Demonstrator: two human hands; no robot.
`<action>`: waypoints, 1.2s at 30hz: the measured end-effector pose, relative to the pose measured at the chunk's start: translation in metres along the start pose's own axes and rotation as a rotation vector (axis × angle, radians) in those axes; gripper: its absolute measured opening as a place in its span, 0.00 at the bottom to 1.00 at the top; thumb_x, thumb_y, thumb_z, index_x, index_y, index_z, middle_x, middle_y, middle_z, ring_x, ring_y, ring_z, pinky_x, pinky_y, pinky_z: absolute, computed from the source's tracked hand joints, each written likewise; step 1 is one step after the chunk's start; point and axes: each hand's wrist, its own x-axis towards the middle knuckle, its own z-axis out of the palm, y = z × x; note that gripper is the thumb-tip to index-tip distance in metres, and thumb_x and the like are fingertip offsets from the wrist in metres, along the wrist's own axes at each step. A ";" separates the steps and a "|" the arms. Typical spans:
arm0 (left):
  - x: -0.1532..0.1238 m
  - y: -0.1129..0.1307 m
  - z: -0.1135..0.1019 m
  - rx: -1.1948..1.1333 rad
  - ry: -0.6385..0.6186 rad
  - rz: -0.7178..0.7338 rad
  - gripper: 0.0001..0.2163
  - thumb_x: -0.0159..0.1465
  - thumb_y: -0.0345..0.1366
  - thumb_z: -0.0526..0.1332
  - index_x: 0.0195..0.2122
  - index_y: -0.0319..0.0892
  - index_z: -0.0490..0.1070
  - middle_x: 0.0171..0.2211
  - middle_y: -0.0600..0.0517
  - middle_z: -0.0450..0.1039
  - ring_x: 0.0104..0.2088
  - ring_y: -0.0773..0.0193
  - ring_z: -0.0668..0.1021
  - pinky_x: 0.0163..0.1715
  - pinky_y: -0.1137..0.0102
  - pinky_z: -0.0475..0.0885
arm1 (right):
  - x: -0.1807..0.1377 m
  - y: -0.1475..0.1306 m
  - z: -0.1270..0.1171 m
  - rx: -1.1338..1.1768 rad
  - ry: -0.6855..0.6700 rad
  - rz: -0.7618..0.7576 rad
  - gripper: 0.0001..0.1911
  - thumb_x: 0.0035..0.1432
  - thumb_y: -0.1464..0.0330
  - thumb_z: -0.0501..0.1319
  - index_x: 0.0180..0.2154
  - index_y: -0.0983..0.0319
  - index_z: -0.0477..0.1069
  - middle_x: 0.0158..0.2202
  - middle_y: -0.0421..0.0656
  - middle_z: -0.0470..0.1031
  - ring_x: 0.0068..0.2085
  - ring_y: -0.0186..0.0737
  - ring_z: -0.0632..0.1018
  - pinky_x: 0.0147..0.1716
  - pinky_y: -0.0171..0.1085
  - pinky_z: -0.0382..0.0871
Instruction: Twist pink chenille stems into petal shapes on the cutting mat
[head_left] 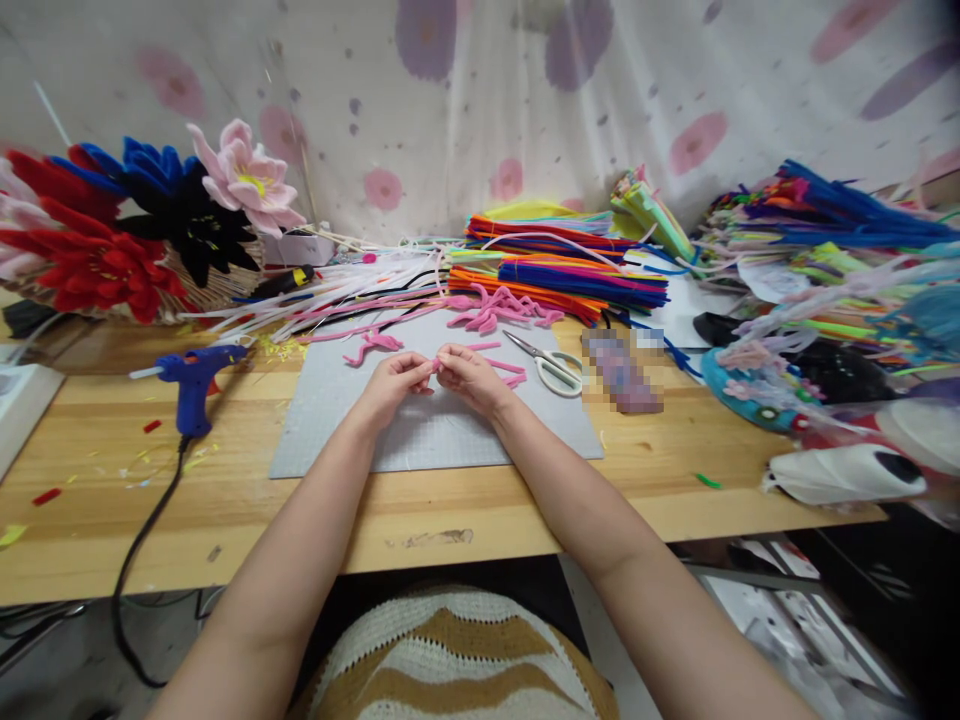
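Observation:
Both my hands meet above a grey cutting mat [420,440] on the wooden table. My left hand [395,383] and my right hand [468,375] are closed in a pinch on a short pink pipe cleaner [437,364] held between them. More bent pink pipe cleaner pieces [373,345] lie on the mat just beyond my hands, and a larger pink heap [499,308] sits at the mat's far edge. Scissors [551,364] with white handles rest on the mat right of my right hand.
A blue glue gun [193,380] stands left of the mat, its cord trailing off the table's front edge. Pipe-cleaner flowers [142,225] fill a basket at far left. Stacks of coloured pipe cleaners [570,270] and craft clutter [817,290] crowd the back and right.

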 end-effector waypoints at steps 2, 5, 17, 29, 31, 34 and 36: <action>0.000 -0.001 0.001 -0.007 0.018 -0.004 0.14 0.44 0.44 0.68 0.23 0.39 0.70 0.17 0.58 0.62 0.19 0.74 0.65 0.27 0.72 0.71 | 0.000 -0.001 -0.002 -0.040 0.008 0.013 0.12 0.47 0.62 0.60 0.24 0.63 0.60 0.16 0.32 0.54 0.18 0.25 0.53 0.20 0.30 0.44; 0.000 -0.001 0.001 -0.011 0.038 -0.006 0.14 0.43 0.44 0.68 0.23 0.38 0.70 0.16 0.58 0.63 0.19 0.74 0.65 0.27 0.72 0.70 | 0.001 -0.002 -0.005 -0.098 0.018 0.038 0.14 0.49 0.59 0.59 0.23 0.63 0.60 0.17 0.34 0.56 0.19 0.25 0.56 0.20 0.31 0.45; 0.002 -0.008 0.004 -0.094 0.015 -0.017 0.14 0.45 0.43 0.68 0.24 0.38 0.69 0.17 0.58 0.64 0.19 0.75 0.67 0.29 0.71 0.71 | 0.002 0.001 -0.004 -0.072 0.037 0.015 0.15 0.46 0.59 0.61 0.23 0.62 0.60 0.16 0.32 0.55 0.18 0.25 0.54 0.20 0.30 0.46; 0.000 -0.007 0.006 -0.267 -0.027 -0.119 0.12 0.47 0.40 0.67 0.21 0.38 0.67 0.17 0.59 0.62 0.19 0.76 0.66 0.29 0.73 0.72 | 0.009 0.009 -0.011 -0.218 0.148 -0.182 0.12 0.45 0.61 0.64 0.27 0.63 0.68 0.23 0.36 0.65 0.23 0.26 0.62 0.25 0.30 0.55; 0.000 -0.007 0.007 -0.273 -0.026 -0.140 0.12 0.46 0.39 0.68 0.22 0.38 0.67 0.17 0.59 0.62 0.18 0.76 0.66 0.29 0.72 0.72 | 0.010 0.010 -0.012 -0.231 0.167 -0.189 0.12 0.45 0.61 0.63 0.25 0.63 0.67 0.21 0.35 0.63 0.23 0.26 0.61 0.25 0.31 0.54; -0.001 -0.006 0.009 -0.267 -0.021 -0.157 0.12 0.46 0.39 0.68 0.21 0.38 0.67 0.16 0.59 0.62 0.18 0.76 0.65 0.29 0.72 0.72 | 0.011 0.012 -0.013 -0.249 0.204 -0.184 0.13 0.44 0.60 0.63 0.24 0.63 0.66 0.20 0.35 0.62 0.24 0.27 0.60 0.25 0.31 0.54; -0.001 -0.005 0.009 -0.251 -0.014 -0.153 0.12 0.46 0.39 0.68 0.21 0.38 0.67 0.16 0.59 0.62 0.18 0.76 0.65 0.28 0.72 0.72 | 0.011 0.011 -0.013 -0.257 0.212 -0.175 0.13 0.44 0.60 0.63 0.25 0.63 0.66 0.21 0.35 0.62 0.24 0.27 0.60 0.25 0.31 0.54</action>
